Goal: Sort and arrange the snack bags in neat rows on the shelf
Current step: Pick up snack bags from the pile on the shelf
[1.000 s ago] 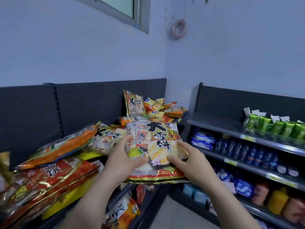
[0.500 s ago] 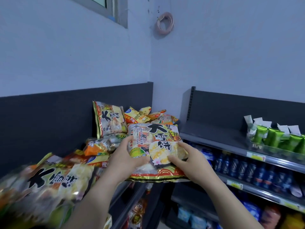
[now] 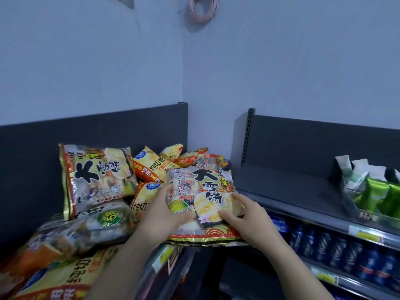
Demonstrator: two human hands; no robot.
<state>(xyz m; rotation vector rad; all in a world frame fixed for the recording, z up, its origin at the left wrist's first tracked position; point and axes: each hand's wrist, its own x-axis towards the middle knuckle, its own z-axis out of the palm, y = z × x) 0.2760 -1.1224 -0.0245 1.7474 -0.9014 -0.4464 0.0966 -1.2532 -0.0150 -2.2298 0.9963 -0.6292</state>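
Nearest, lower L: yellow snack bags lay flat, blurry. L hand + R hand both gripped rice cracker bag, thumbs on front, held up just in front of snack pile. Matching bag stood vs shelf back wall. Green packs far R. Cable coil on wall.

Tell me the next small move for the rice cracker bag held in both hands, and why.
Probably carry the held bag leftward and stand it in front of the matching upright bag standing against the back panel. The left hand and right hand grip it beside a jumbled pile, and both bags share one print.
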